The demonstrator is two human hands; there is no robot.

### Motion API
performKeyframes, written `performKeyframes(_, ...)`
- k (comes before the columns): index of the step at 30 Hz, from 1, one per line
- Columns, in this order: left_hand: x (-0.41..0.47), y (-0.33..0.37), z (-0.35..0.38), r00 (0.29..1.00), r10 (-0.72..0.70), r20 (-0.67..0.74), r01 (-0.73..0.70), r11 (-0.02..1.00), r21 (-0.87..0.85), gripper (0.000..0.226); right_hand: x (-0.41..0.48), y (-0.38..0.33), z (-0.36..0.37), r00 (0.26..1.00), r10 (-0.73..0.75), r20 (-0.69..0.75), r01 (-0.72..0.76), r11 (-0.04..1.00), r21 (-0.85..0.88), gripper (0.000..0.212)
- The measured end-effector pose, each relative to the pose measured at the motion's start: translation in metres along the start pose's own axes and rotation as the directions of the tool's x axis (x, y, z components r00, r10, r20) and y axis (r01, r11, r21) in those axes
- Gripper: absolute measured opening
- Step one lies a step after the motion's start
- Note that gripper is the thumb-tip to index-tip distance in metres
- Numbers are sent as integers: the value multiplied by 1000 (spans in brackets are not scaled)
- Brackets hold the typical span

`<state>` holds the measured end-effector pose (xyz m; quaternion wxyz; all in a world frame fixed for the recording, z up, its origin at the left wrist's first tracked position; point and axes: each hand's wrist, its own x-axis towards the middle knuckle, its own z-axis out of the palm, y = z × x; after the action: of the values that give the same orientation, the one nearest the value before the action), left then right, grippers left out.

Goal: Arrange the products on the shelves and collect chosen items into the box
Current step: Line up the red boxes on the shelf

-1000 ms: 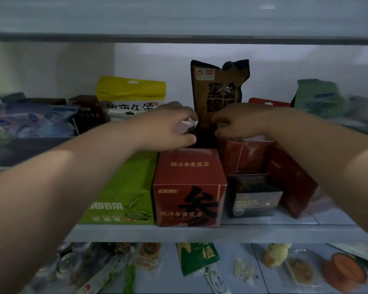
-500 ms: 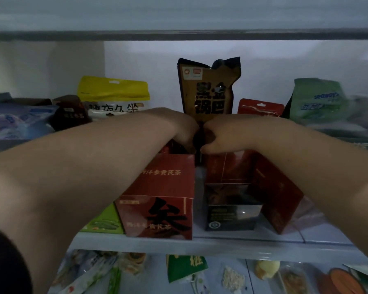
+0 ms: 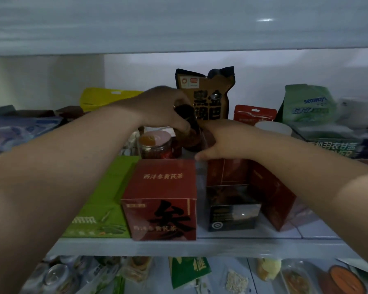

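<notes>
Hands: two, both reaching deep over the shelf (image 3: 200, 247). The left hand (image 3: 166, 111) curls its fingers over one dark brown container (image 3: 189, 134), glossy and round-sided, at twelve o'clock from the red tea box (image 3: 162, 200). The right hand (image 3: 219, 141) lies at the container's three o'clock, thumb stretched out; whether its fingers grip cannot be told. One orange-lidded tin (image 3: 155, 145) sits at the container's nine o'clock. One black box (image 3: 232, 211) stands at the tea box's three o'clock, one green box (image 3: 102, 209) at its nine. Four pouches line the back: yellow pouch (image 3: 106, 97), brown pouch (image 3: 206, 94), red pouch (image 3: 255, 113), green pouch (image 3: 308, 105).
</notes>
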<state>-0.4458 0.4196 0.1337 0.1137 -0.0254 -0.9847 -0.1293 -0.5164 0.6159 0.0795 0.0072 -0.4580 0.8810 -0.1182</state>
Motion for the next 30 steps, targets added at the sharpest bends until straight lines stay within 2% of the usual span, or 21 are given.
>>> performKeyframes(2,-20,-2,-11,996,-43,-73,27,979,-201,53,-10,-8,2,984,0,-176,13,997,73,54)
performKeyframes(4,-40,-4,-15,990,-87,-111,32,905,-425,60,-21,-20,3,948,42,-316,27,978,209,56)
performKeyframes(6,-58,-3,-13,987,-120,-105,20,743,-669,59,-33,-38,6,928,76,-365,61,935,350,54)
performKeyframes(8,-77,0,-9,980,-175,-95,19,558,-829,52,-44,-55,13,915,95,-393,87,903,421,51)
performKeyframes(10,-97,3,-8,965,-250,-77,36,416,-909,55,-55,-74,21,897,115,-426,139,843,520,45)
performKeyframes(12,-117,0,-7,962,-269,-57,33,317,-948,59,-66,-94,29,888,163,-429,163,762,627,43)
performKeyframes(17,-173,-19,7,994,-74,-74,-74,9,-997,58,-93,-136,51,880,249,-404,194,588,785,48)
performKeyframes(19,-193,-22,11,991,-55,-123,-124,-21,-992,59,-105,-154,63,873,258,-413,231,527,818,48)
performKeyframes(21,-211,-20,16,985,-48,-167,-167,14,-986,53,-114,-170,78,868,262,-422,264,477,838,48)
performKeyframes(25,-241,-19,17,986,-91,-140,-139,12,-990,38,-122,-200,101,870,278,-408,307,343,888,59)
performKeyframes(27,-252,-21,13,987,-119,-111,-110,15,-994,47,-122,-211,107,872,278,-402,322,293,900,49)
performKeyframes(30,-266,-27,8,987,-139,-85,-81,35,-996,60,-123,-225,111,883,264,-388,333,229,915,60)
